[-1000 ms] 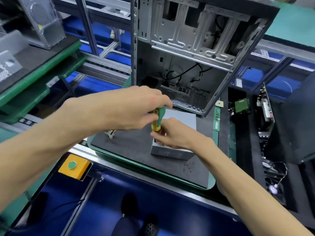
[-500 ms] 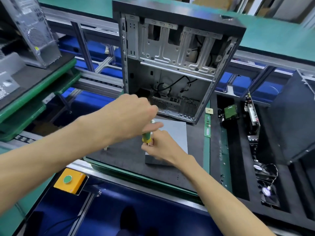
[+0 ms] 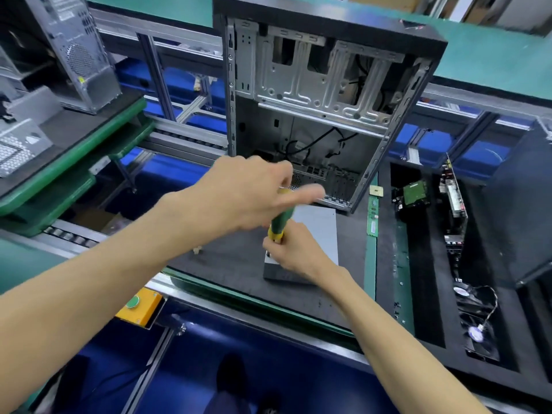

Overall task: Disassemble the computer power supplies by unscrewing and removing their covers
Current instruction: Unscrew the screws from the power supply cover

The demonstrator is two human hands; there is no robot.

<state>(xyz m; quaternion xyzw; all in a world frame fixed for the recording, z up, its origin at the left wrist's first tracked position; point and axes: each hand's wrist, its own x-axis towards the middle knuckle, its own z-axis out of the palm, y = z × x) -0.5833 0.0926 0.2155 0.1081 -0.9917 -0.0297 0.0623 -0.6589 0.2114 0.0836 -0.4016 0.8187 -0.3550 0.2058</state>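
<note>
At the near left corner of a grey power supply (image 3: 316, 231), the fingers (image 3: 276, 245) of the right hand (image 3: 294, 252) are curled and pinch the lower end of a green-and-yellow screwdriver (image 3: 279, 224), close to where its tip meets the cover; the tip and the screw itself are hidden under the hand. Directly above that corner, the left hand (image 3: 248, 195) caps the top of the handle, thumb and most fingers wrapped around it while one finger sticks out, blurred, towards the right. The screwdriver stands nearly upright over the corner, tilted slightly away from the person, so the turning axis runs almost straight down into the cover, and the left hand is the one placed to twist. The power supply lies flat on the dark mat of the counter (image 3: 233, 264), its long side running away from the person towards the open computer case (image 3: 322, 94) standing just behind it. To the right of the power supply, a green memory stick (image 3: 372, 216) lies along the mat's edge.
</note>
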